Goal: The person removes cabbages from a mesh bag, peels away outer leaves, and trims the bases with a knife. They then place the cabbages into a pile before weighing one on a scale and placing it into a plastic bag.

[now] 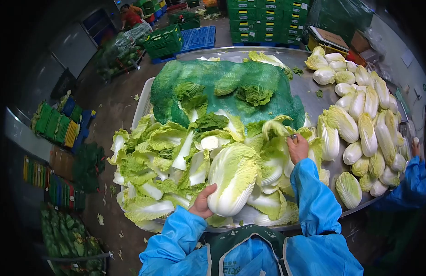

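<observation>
Left hand [203,205]: you had it half open, cupped against the lower left side of the big cabbage [233,179], fingers partly hidden.
Right hand [297,148]: you had it curled tight on a small dark item [294,136], too small to identify; curled leaf [274,128] right beside it, contact unclear.
Big cabbage: sat over loose leaves [148,209], white end toward you.
Green net [268,73]: lay beyond the leaves.
Pale cabbages [340,123]: were grouped to your right.
</observation>
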Demonstrator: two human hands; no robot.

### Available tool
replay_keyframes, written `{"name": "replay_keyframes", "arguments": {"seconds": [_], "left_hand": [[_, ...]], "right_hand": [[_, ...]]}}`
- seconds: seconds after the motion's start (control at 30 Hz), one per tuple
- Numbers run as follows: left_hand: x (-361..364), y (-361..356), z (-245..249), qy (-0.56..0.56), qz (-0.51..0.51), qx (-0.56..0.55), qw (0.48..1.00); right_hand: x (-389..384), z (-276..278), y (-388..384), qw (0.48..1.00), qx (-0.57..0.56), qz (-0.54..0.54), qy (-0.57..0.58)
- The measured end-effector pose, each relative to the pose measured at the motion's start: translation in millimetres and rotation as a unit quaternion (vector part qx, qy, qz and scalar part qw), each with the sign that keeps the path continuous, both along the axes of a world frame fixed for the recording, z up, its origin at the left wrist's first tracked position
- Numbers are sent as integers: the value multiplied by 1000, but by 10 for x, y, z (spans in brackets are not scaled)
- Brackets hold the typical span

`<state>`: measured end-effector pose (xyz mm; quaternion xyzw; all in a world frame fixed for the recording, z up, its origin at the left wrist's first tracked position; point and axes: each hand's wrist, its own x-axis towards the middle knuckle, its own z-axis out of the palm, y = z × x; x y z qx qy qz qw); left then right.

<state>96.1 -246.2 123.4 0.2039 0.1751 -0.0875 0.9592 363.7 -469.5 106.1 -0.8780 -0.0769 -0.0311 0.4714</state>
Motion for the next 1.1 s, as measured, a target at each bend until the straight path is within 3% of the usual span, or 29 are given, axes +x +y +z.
{"name": "replay_keyframes", "arguments": {"seconds": [0.07, 0.13, 0.17, 0.2, 0.23, 0.27, 0.33, 0.4, 0.47, 0.53, 0.57, 0.6, 0.67, 0.73, 0.77, 0.87, 0.93, 1.0, 1.07, 1.1], "left_hand": [[-31, 86, 91, -57, 1, -21, 998], [22, 72, 169, -82, -3, -35, 996], [40, 44, 150, -33, -23, 24, 999], [57, 3, 140, 17, -47, 83, 995], [122, -50, 187, 38, -85, 157, 983], [125, -53, 187, 36, -91, 158, 983], [141, -54, 179, -12, -49, 170, 984], [146, -77, 198, -16, -37, 122, 992], [160, -173, 218, -79, -106, -126, 983], [196, -246, 31, -59, -100, -118, 986], [218, -277, -40, -42, -67, -86, 993], [244, -303, -78, -25, -35, -54, 998], [346, -314, -75, -24, 1, -31, 999], [474, -321, -61, 81, 125, -17, 989], [566, -307, -159, 39, 157, -7, 987], [719, -255, -120, 32, 155, -88, 983], [844, -300, 33, 9, 163, -41, 986], [972, -311, 94, -55, 214, -95, 971], [1021, -310, 139, -61, 190, -111, 974], [1037, -275, 129, -70, 200, -198, 957]], "right_hand": [[-114, 47, -3, 1000, -1, -1, 10], [-331, 107, 196, 993, 86, 6, -81], [-495, 529, 261, 977, 134, 114, 124], [-639, 924, 329, 905, 176, 212, 323], [-676, 944, 447, 887, 181, 257, 339], [-681, 967, 520, 867, 185, 301, 350], [-656, 1013, 530, 858, 222, 282, 367], [-691, 1009, 539, 884, 269, 262, 277], [-717, 1033, 548, 896, 257, 275, 234], [-761, 975, 555, 922, 243, 296, -56], [-852, 1123, 469, 920, 247, 304, -31], [-894, 1244, 305, 927, 160, 332, -63], [-995, 1322, 62, 892, 171, 395, -138], [-1198, 1330, -119, 896, 197, 390, -84], [-1302, 1272, -202, 898, 229, 374, -36], [-1493, 1069, -398, 889, 320, 326, 26], [-1576, 931, -625, 846, 450, 148, 244], [-1563, 730, -723, 856, 445, 144, 222], [-1533, 581, -779, 814, 496, 81, 292], [-1455, 474, -830, 784, 554, 60, 275]]}}
